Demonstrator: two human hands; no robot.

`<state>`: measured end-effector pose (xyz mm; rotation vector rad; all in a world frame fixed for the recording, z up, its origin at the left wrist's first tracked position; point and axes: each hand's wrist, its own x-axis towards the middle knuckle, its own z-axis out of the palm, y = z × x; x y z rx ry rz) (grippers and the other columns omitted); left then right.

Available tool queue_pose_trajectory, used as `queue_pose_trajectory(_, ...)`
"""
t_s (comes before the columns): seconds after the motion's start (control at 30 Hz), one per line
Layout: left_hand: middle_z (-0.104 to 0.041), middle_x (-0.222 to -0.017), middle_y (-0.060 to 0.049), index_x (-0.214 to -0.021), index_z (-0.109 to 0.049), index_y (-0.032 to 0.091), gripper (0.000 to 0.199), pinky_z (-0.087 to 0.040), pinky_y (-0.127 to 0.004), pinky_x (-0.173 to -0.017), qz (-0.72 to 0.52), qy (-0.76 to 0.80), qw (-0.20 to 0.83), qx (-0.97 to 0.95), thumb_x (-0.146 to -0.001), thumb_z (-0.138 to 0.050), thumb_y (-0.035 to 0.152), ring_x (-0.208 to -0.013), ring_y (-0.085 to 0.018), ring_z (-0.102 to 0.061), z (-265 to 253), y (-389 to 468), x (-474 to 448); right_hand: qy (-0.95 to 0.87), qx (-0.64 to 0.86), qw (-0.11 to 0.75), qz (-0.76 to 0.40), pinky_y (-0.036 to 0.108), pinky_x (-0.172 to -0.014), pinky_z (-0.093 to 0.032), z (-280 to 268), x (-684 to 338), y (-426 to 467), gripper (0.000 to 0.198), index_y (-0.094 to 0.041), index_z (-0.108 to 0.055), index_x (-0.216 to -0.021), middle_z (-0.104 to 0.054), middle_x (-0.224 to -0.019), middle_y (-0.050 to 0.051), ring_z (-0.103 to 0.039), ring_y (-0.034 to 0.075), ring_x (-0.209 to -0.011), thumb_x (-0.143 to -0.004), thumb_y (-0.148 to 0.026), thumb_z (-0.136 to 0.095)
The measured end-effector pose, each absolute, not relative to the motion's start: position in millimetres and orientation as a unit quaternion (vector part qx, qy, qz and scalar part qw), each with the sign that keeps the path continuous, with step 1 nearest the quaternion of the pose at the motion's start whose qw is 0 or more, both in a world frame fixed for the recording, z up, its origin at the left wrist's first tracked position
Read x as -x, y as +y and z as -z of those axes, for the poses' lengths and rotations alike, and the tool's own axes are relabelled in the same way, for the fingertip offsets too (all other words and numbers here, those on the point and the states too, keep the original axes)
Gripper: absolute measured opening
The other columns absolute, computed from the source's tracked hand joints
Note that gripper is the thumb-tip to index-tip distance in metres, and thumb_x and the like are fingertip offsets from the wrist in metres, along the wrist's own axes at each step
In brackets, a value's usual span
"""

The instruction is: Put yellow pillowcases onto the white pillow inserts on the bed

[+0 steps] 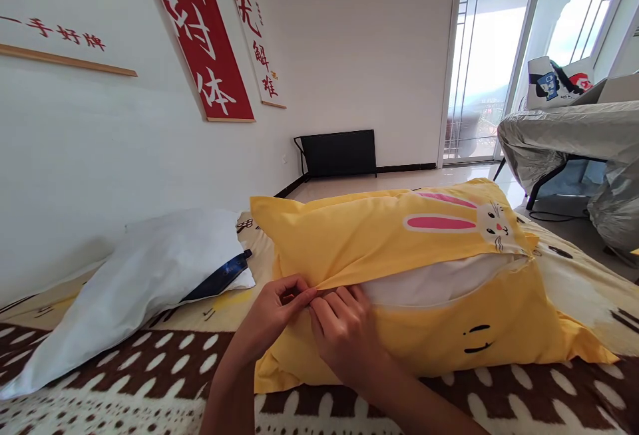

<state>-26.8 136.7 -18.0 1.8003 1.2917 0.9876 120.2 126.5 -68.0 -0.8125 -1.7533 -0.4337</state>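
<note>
In front of me lies a yellow pillowcase with a white rabbit face and pink ears, stuffed with a white pillow. The pillow shows through a long opening along the near side. My left hand pinches the opening's edge near its left end, thumb against finger. Right beside it, my right hand has its fingers curled over the same edge and closed on the cloth. The fingertips of both hands almost touch. Whatever fastener may sit under the fingers is hidden.
A white pillow or cover with a dark blue patch lies at left on the patterned bedding. A black panel leans on the back wall. At right stands a table under a silvery cover. Red-lettered scrolls hang at left.
</note>
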Motion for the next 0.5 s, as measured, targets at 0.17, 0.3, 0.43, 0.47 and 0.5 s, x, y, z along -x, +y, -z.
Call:
queue_pose_trajectory(0.17,-0.05,-0.065,0.003,-0.068,-0.054,0.017,0.027,-0.035,-0.02,-0.058,-0.364,0.484,0.332,-0.724,-0.08,-0.061,0.041,-0.065,-0.012,-0.044,17.2,136.3,26.5,-0.735,0.343,0.573,0.119,0.029,-0.069,-0.034,69.3,-120.0,127.8,0.02,-0.018,-0.052,-0.065,-0.059,-0.064,0.001,-0.051,0.015,-0.066,-0.084,-0.011,-0.049)
queue_pose_trajectory(0.3,-0.059,-0.081,0.0,-0.083,-0.059,0.02,0.024,-0.044,-0.023,-0.071,-0.331,0.466,0.278,-0.772,-0.086,-0.053,0.042,-0.077,-0.015,-0.054,9.2,128.4,32.5,-0.72,0.347,0.601,0.01,0.026,-0.072,-0.036,69.3,-121.3,128.5,0.015,-0.018,-0.054,-0.069,-0.062,-0.069,0.0,-0.053,0.013,-0.067,-0.081,-0.01,-0.05)
queue_pose_trajectory(0.43,-0.062,-0.11,-0.003,-0.104,-0.06,0.025,0.025,-0.044,-0.026,-0.09,-0.303,0.471,0.185,-0.807,-0.086,-0.054,0.041,-0.103,-0.018,-0.056,5.7,120.9,43.0,-0.706,0.344,0.618,-0.029,0.024,-0.07,-0.035,64.9,-123.8,128.3,0.014,-0.019,-0.054,-0.069,-0.061,-0.068,-0.001,-0.053,0.013,-0.067,-0.08,-0.01,-0.051)
queue_pose_trajectory(0.47,-0.061,-0.113,-0.002,-0.106,-0.06,0.026,0.026,-0.044,-0.026,-0.092,-0.302,0.474,0.172,-0.809,-0.085,-0.056,0.041,-0.106,-0.018,-0.055,6.5,120.7,44.2,-0.706,0.342,0.619,-0.034,0.024,-0.069,-0.035,63.8,-124.4,128.2,0.014,-0.019,-0.054,-0.069,-0.061,-0.068,-0.001,-0.053,0.013,-0.067,-0.08,-0.01,-0.052)
queue_pose_trajectory(0.5,-0.061,-0.114,-0.002,-0.106,-0.06,0.026,0.026,-0.044,-0.025,-0.093,-0.302,0.477,0.164,-0.809,-0.085,-0.057,0.041,-0.107,-0.018,-0.055,7.7,121.2,44.3,-0.706,0.338,0.621,-0.04,0.024,-0.069,-0.035,62.9,-124.8,128.2,0.014,-0.019,-0.055,-0.069,-0.061,-0.069,-0.001,-0.053,0.013,-0.067,-0.08,-0.01,-0.052)
